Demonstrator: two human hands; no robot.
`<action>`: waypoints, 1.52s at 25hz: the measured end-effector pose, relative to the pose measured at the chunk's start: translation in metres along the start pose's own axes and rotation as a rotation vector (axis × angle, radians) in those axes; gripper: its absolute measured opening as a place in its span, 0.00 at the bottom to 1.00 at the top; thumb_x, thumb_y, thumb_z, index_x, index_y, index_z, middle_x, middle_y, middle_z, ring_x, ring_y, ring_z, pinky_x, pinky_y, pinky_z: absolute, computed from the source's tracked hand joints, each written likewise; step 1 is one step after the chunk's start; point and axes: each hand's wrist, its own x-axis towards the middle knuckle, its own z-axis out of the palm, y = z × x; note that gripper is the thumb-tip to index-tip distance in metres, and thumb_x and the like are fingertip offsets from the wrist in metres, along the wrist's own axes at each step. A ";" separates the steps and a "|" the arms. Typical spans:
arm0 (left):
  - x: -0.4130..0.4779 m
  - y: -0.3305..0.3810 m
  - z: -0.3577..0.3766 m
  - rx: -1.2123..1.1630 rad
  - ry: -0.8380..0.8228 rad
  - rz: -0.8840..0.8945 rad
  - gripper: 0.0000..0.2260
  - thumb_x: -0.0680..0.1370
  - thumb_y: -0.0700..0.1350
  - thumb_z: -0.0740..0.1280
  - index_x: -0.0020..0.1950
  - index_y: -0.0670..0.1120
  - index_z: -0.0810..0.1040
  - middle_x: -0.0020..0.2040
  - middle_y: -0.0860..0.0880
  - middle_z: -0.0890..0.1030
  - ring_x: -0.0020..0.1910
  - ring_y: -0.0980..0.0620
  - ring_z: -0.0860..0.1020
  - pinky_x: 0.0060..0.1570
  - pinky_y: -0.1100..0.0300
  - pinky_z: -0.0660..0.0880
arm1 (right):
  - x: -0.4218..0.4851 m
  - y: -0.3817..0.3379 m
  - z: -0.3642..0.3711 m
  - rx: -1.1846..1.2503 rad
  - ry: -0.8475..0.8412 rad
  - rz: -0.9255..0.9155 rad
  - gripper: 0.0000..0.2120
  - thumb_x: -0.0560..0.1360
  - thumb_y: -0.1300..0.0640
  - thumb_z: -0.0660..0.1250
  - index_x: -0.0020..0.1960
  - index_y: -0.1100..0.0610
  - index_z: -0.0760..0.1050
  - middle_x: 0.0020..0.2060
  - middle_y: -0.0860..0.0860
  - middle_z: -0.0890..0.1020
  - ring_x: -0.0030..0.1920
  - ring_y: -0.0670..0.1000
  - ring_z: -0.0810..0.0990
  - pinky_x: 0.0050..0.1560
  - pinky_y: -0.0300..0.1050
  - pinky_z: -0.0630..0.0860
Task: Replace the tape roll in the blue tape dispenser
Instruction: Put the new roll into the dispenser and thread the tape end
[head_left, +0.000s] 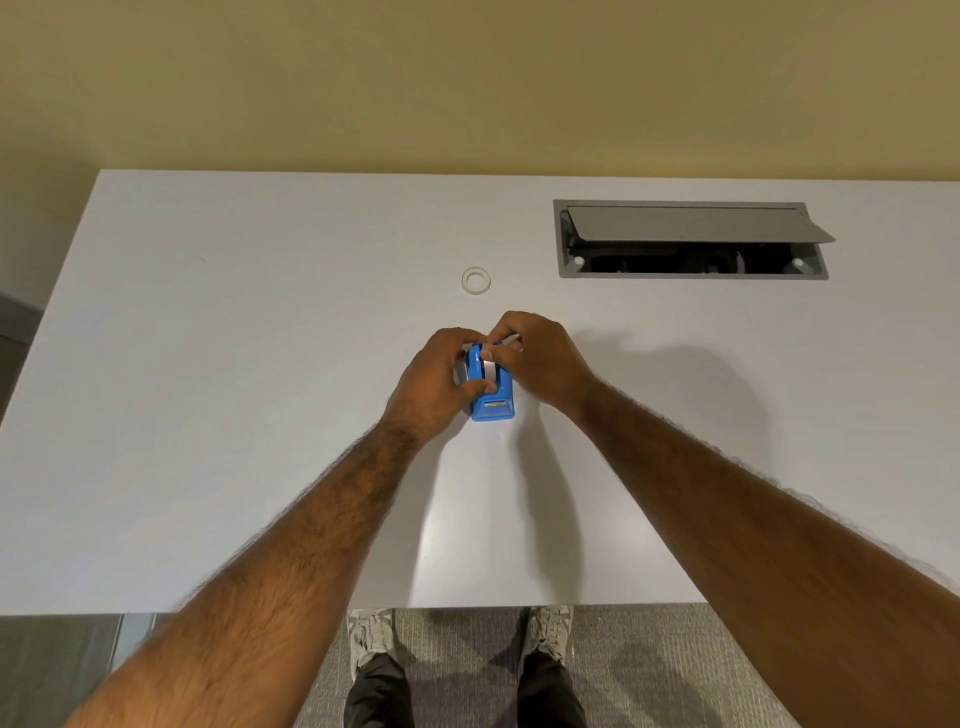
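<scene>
The blue tape dispenser (492, 397) is standing on the white surface (208, 364), near the middle, just in front of the person. A strip of tape (489, 368) is running over its top, so a roll seems to be sitting inside already, though the hands are hiding most of it. The left hand (441, 382) is closing around the left side of the dispenser and is steadying it. The right hand (540, 358) is pinching the tape with its fingertips at the far end. A bare ring (476, 280), probably the used core, is lying apart on the surface, further back. I am judging that the exchange is nearly finished; leading the tape to the cutter is probably what is left. I am seeing no readable brand or writing anywhere. An open cable hatch (691, 241) is sitting at the right.
</scene>
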 end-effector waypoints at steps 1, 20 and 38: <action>0.000 0.000 -0.001 -0.026 -0.007 -0.010 0.27 0.71 0.50 0.79 0.67 0.50 0.75 0.62 0.52 0.78 0.58 0.51 0.78 0.59 0.55 0.76 | -0.001 -0.001 0.000 -0.003 0.003 -0.003 0.04 0.74 0.56 0.67 0.44 0.57 0.78 0.41 0.50 0.82 0.37 0.46 0.77 0.37 0.31 0.69; 0.008 0.003 -0.006 -0.147 0.017 -0.042 0.16 0.72 0.49 0.78 0.59 0.55 0.82 0.59 0.56 0.79 0.58 0.55 0.77 0.60 0.61 0.72 | -0.012 -0.009 0.005 -0.070 0.099 0.016 0.04 0.75 0.55 0.63 0.41 0.54 0.72 0.40 0.50 0.79 0.41 0.48 0.77 0.39 0.34 0.70; 0.002 0.009 -0.004 -0.028 -0.052 -0.042 0.24 0.73 0.47 0.77 0.68 0.49 0.77 0.64 0.50 0.81 0.59 0.51 0.77 0.65 0.53 0.72 | -0.007 -0.009 -0.004 -0.218 0.049 -0.099 0.07 0.73 0.55 0.65 0.45 0.59 0.78 0.42 0.54 0.82 0.40 0.49 0.77 0.42 0.38 0.68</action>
